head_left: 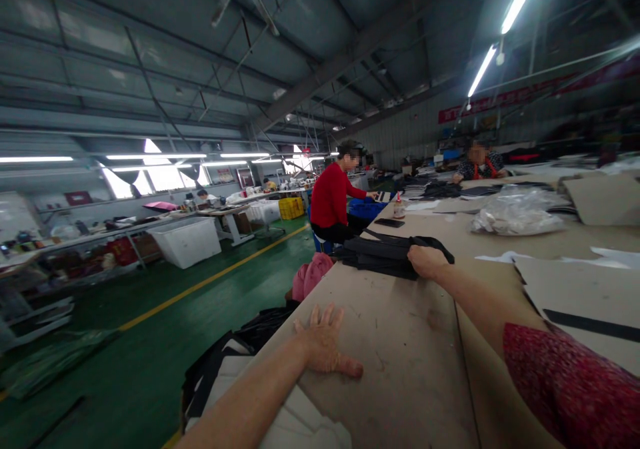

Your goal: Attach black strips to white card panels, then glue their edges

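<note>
My left hand lies flat on the brown table surface, fingers spread, with nothing in it. Further along the table, my right hand grips the near right end of a stack of black fabric pieces. Its fingertips are partly hidden by the dark material. The far left end of the stack reaches the table's left edge. Below my left forearm are pale sheets, beside black material at the table's side.
A dark phone and a small glue-like bottle lie beyond the stack. Crumpled clear plastic and pale sheets are on the right. A person in red sits at the left edge; pink cloth hangs nearer.
</note>
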A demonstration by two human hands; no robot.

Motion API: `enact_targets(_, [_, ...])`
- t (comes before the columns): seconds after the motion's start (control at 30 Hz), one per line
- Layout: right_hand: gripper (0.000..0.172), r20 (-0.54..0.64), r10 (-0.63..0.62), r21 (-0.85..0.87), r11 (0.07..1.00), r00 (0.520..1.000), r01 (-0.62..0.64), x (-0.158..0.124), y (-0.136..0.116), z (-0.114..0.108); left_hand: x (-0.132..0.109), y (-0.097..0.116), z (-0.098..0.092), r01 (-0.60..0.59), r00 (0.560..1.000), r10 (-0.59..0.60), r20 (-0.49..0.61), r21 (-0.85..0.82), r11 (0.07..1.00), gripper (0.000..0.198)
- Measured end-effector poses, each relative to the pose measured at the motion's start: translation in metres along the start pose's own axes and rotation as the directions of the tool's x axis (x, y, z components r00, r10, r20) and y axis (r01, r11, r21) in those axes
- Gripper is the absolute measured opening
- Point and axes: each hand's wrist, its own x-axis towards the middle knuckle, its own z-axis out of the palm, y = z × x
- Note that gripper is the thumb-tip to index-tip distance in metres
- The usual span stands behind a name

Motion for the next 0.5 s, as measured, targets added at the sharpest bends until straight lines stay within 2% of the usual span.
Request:
enact_targets(0.17, [0.028, -0.026, -0.098, -0.111, 0.989, 0.995, 0.094, -0.01, -0.007, -0.003, -0.001, 0.0, 0.0, -0.003, 1.0, 0.003, -0.005, 0.004, 1.0, 0.144])
enact_targets(0.33, [0.025, 0.04, -0.177, -0.137, 0.974, 0.983, 0.181, -0.026, -0.013, 0.009, 0.0, 0.0, 0.0, -0.001, 1.0, 0.001, -0.007, 0.008, 1.0, 0.146])
enact_targets(0.5, [0.025, 0.101, -0.159, -0.102, 0.98, 0.982, 0.169, -0.035, -0.014, 0.021, 0.0, 0.002, -0.001, 0.008, 1.0, -0.008, -0.005, 0.013, 1.0, 0.142])
